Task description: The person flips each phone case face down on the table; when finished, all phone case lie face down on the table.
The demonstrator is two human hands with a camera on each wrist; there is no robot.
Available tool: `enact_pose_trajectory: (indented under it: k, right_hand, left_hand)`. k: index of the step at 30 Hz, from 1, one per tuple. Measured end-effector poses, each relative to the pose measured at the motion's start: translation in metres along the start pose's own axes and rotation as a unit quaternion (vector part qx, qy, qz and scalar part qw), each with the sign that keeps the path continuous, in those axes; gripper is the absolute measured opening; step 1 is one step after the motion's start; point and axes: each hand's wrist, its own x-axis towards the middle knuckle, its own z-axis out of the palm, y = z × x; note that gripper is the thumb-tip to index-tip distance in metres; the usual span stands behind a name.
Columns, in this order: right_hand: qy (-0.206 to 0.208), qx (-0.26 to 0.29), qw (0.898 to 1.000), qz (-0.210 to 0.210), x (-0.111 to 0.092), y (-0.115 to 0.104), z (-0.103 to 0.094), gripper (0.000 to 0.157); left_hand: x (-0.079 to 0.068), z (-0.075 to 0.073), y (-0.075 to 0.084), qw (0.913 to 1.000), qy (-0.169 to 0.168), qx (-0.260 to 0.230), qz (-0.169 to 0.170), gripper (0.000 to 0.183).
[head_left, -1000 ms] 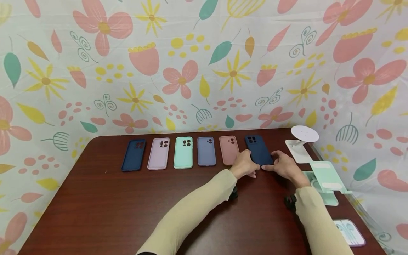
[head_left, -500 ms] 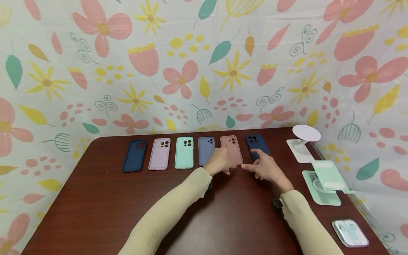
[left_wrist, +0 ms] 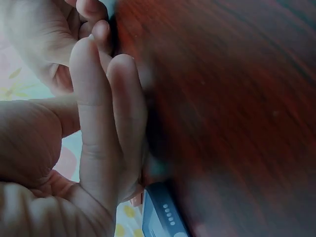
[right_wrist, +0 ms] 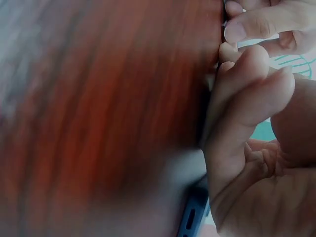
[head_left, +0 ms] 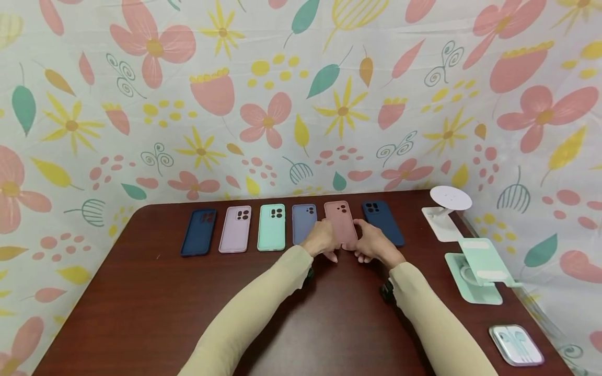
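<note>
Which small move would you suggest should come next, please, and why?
Perhaps lightly align the pink case with the grey-blue case: the left grip and right grip flank the pink case's near end, and all six cases lie in a row.

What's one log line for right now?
left hand: at pink phone case, left side | right hand: at same case, right side | neighbours: blue-grey case, navy case | surface: brown table

The pink phone case [head_left: 343,225] lies flat, hollow side up, just left of the right-hand dark blue case [head_left: 384,222] and apart from it, their far ends nearly level. A raised rim edges it; dark camera openings sit in its far right corner. Its near corners are partly covered.
</note>
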Motion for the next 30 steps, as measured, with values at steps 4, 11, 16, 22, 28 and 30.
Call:
enact_pose_trajectory:
  k: [4, 11, 16, 22, 28, 30]
  right_hand:
    - [0.002, 0.015, 1.000, -0.004, -0.001, 0.001, 0.000, 0.094]
    - [-0.003, 0.059, 0.998, -0.021, -0.008, 0.008, -0.002, 0.094]
    - [-0.001, 0.073, 0.996, -0.046, -0.013, 0.011, -0.003, 0.092]
    - [0.025, 0.051, 0.995, -0.083, -0.017, 0.014, -0.004, 0.092]
    - [0.043, 0.033, 0.992, -0.113, -0.022, 0.015, -0.004, 0.091]
    - [0.043, 0.031, 0.992, -0.116, -0.022, 0.014, -0.003, 0.090]
  left_hand:
    - [0.001, -0.002, -0.002, 0.9999, 0.007, 0.001, 0.009, 0.075]
    - [-0.026, -0.017, 0.005, 0.9938, -0.020, -0.109, 0.009, 0.049]
    - [-0.065, -0.037, 0.017, 0.9763, -0.045, -0.211, 0.017, 0.019]
    - [-0.072, -0.036, 0.023, 0.9681, -0.037, -0.247, 0.023, 0.036]
    - [-0.071, -0.033, 0.029, 0.9641, -0.037, -0.262, 0.018, 0.056]
    - [-0.071, -0.033, 0.030, 0.9607, -0.040, -0.274, 0.016, 0.057]
